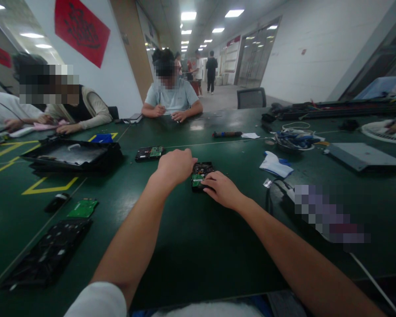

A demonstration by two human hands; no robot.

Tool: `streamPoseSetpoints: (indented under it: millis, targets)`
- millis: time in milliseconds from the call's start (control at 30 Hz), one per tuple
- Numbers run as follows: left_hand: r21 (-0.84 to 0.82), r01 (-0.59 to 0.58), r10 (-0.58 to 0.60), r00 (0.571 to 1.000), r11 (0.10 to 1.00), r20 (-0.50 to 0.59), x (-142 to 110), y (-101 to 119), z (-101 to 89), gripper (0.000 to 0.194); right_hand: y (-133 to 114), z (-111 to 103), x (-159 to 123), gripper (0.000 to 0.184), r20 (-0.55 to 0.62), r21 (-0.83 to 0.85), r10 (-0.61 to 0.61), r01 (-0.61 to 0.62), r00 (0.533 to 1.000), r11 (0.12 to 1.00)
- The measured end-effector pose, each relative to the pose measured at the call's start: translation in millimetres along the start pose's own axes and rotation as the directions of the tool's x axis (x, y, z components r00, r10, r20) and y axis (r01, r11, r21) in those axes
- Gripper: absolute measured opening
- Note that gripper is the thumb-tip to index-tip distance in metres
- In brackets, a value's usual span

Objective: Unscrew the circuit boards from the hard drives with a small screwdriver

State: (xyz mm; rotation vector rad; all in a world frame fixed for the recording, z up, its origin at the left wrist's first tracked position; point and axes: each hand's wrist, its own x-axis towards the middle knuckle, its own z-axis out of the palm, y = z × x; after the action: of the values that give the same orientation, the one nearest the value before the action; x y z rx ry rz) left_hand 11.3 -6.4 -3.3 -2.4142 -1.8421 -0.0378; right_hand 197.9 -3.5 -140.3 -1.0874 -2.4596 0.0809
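Black drive [203, 167] near centre of frame, green board [196, 178] on its near half; loose board [83, 208] lower left. One board off, one on; rest of progress unclear. Drive's long axis runs up frame, green end towards me. My right hand [222, 189] touches its right side, my left hand [176, 166] curls by far-left corner; can't tell if either grips.

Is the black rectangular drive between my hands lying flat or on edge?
Flat: the drive shows its broad face and green board upward.
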Motion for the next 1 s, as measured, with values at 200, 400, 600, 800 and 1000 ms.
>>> streamPoseSetpoints:
  millis: [200, 400, 600, 800, 1000]
  targets:
    - [-0.132, -0.301, 0.308, 0.951, 0.944, 0.032, -0.8, -8.6, -2.2, 0.024, -0.2, -1.4, 0.8, 0.023, 0.013, -0.001, 0.007, -0.007, 1.0, 1.0]
    - [-0.068, -0.001, 0.001, 1.0, 0.998, 0.005, -0.5, 4.2, -3.2, 0.048, 0.5, 0.4, 0.6, 0.022, 0.0, -0.002, -0.011, 0.011, 1.0, 1.0]
    - [-0.043, -0.012, 0.013, 1.0, 0.999, 0.016, 1.6, -1.9, -0.4, 0.033, -0.3, 0.9, 0.8, 0.023, 0.0, 0.001, 0.003, -0.003, 1.0, 1.0]
    - [-0.126, -0.241, 0.247, 0.968, 0.962, 0.037, 0.1, -5.9, -1.0, 0.029, 1.2, 1.8, 0.9, 0.022, 0.0, 0.01, -0.003, 0.003, 1.0, 1.0]
    - [-0.038, 0.099, -0.098, 0.995, 0.994, 0.018, -0.2, 4.2, -3.4, 0.048, 0.9, 1.3, 0.4, 0.022, -0.009, 0.007, -0.009, 0.009, 1.0, 1.0]
